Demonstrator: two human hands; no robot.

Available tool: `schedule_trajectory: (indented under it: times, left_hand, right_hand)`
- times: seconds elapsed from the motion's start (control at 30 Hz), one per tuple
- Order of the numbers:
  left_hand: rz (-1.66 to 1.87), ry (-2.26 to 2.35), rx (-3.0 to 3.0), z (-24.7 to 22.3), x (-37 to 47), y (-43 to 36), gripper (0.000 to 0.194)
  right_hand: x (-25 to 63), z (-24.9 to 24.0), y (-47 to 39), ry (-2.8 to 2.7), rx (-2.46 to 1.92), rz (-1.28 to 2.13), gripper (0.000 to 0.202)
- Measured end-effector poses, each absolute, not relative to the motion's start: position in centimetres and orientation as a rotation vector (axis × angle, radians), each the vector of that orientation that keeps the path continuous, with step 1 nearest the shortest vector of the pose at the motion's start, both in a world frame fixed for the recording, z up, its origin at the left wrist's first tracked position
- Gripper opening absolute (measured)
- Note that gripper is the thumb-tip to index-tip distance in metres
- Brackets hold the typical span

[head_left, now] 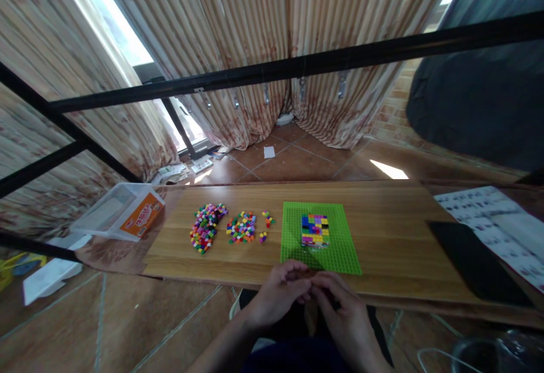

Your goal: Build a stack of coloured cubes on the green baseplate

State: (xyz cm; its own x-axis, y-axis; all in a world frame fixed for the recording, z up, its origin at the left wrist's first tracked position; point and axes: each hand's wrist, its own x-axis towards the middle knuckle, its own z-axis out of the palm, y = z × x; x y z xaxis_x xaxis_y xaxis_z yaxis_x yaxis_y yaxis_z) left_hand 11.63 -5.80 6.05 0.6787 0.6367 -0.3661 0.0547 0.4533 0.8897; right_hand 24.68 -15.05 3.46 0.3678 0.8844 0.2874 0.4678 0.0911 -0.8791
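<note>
My left hand (285,291) and my right hand (339,304) meet at the table's near edge, fingertips pinched together. Whatever lies between the fingers is hidden or too small to make out. Just beyond them lies a green studded baseplate (293,217). A block of multicoloured building bricks (315,230) stands on it, its top a mix of blue, purple, yellow, red and pink. To the left, loose bricks are spread in a large heap (204,228) and a smaller heap (241,227). Several more bricks (267,218) lie between the smaller heap and the baseplate.
A clear plastic box (119,211) with an orange label is at the left end of the wooden table (391,231). On the right are a dark flat mat (476,262) and printed sheets (495,217). A black metal bar (255,72) crosses beyond the table, before curtains (212,27).
</note>
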Motion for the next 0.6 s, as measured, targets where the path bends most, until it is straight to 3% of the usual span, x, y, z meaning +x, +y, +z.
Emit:
schedule_trajectory:
  times: [0.6]
  left_hand:
    - [0.525,0.686,1.114,7.0,13.3,-7.3,0.04]
  right_hand:
    - [25.5,4.3,-15.7,-0.909,-1.408,0.765,0.022]
